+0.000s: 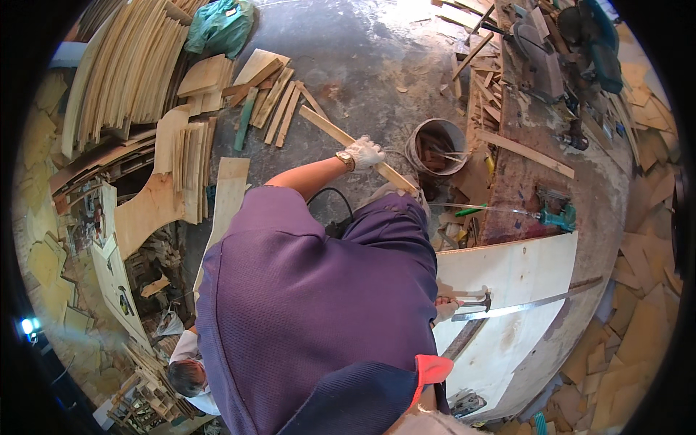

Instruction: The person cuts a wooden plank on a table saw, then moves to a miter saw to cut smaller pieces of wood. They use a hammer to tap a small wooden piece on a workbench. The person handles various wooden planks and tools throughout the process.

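Observation:
My left hand [365, 154], in a whitish work glove with a watch at the wrist, is closed around a long, narrow wooden strip [328, 127]. The strip slants from the upper left down to my bent leg in purple trousers [388, 221]. Close to my right side, partly hidden by my purple shirt, my right hand [443, 312] is closed on the handle of a hammer [484, 301]. The hammer is above a pale board [515, 264], near a long metal straightedge [529, 308]; whether it touches the board I cannot tell.
A bucket of wood scraps [435, 168] stands beyond my leg. On the workbench [605, 239] lies a teal power tool [560, 217]. Stacked curved wooden panels [123, 65] and loose strips [272, 105] are at left. Another person [190, 373] is at lower left.

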